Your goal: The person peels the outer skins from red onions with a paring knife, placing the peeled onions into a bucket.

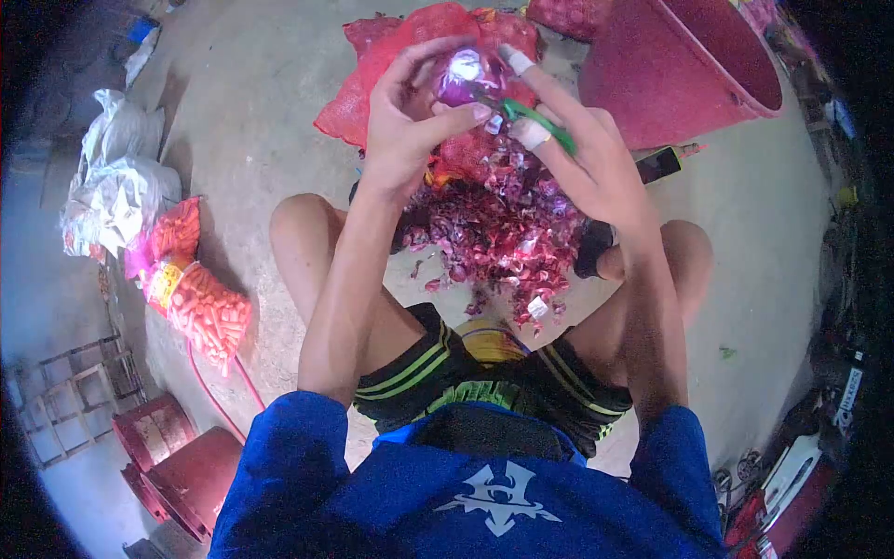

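Observation:
A purple onion [457, 82] with a bright glare on it is held up in front of a red mesh sack [410, 37]. My left hand [410, 116] is closed round its left side, with the thumb underneath. A green-handled tool [540, 125], perhaps a small knife, sits in my right hand [582, 149], its dark tip at the onion's lower right. Two fingers of my right hand have pale wraps on the tips. Below both hands lies a heap of purple onion skins [503, 224] on the floor between my legs.
A big red tub [675, 70] lies tilted at the upper right, with a black phone [658, 166] beneath it. Left are white sacks [121, 186] and a bag of orange carrot-like pieces [209, 312]. Red containers [191, 470] stand at the lower left.

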Tool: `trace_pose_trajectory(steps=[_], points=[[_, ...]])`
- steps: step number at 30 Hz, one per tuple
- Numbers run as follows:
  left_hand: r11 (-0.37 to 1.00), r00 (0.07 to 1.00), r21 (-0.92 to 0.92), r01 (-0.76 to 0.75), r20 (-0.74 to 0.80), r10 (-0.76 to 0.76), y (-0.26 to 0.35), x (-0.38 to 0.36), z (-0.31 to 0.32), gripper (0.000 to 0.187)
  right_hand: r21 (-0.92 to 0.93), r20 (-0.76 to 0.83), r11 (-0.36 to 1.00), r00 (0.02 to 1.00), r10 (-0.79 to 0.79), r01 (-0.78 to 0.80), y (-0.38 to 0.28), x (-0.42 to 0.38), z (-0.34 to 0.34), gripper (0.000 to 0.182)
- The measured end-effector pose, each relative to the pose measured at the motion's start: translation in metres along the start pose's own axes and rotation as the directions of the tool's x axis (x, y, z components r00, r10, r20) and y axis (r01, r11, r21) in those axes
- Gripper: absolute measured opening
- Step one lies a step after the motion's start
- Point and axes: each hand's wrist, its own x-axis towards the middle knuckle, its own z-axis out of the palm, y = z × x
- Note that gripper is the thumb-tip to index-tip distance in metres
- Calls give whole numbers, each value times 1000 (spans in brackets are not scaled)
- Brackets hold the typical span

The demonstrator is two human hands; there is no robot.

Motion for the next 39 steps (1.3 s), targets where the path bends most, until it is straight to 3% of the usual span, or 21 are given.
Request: trace_pose_trajectory(steps=[2,6,8,12,14,17,19,21,23,26,28,30,31,35,37,39], points=[[1000,1000,23,-17,-1,17,-1,0,-1,69,-133,62,989,996,69,-60,-2,1,-3,55],[999,999,21,26,-21,-26,-1,0,-1,70,-197,59,980,998,38,-26,1,3,2,53],[999,999,16,41,-32,-41,1,0,1,70,-140,-88,989,995,37,-49,8,4,8,50],[997,998,-52,50,-22,-51,2,0,5,72,11,-52,989,988,148,-148,8,4,8,46],[995,998,-83,54,-13,-56,0,1,7,74,219,-77,965,984,163,-143,5,4,11,42],[999,999,32,-3,-52,5,-4,0,13,74,135,-86,989,993,78,-66,3,4,14,41],[988,987,114,106,-134,-90,-5,1,13,75,160,-81,983,991,105,-91,6,4,14,41],[994,992,62,95,-86,-90,-7,1,10,74,183,-74,977,989,128,-113,9,6,9,41],[997,996,10,81,-36,-81,-4,1,9,73,356,-147,873,902,405,-334,14,12,-4,44],[990,994,-88,107,5,-107,-2,-1,10,74,427,-79,834,905,419,-349,34,12,-17,48],[993,994,-84,88,-63,-93,-5,-1,6,75,468,-42,817,915,401,-337,29,6,-13,52],[986,990,-135,101,-82,-113,-5,-1,5,74,206,-21,934,953,304,-293,5,4,-7,54],[975,986,-188,116,-96,-136,-4,-2,4,74,159,-6,969,982,191,-187,-3,4,-6,56],[957,986,-276,95,-109,-129,-9,-6,2,71,135,39,990,998,47,-52,-5,3,3,59],[972,994,-235,-15,-105,-10,-12,-5,3,66,115,24,992,999,39,-42,-9,4,5,59],[974,995,-228,-13,-95,-9,-14,-4,2,64,94,9,995,999,31,-31,-8,5,6,58]])
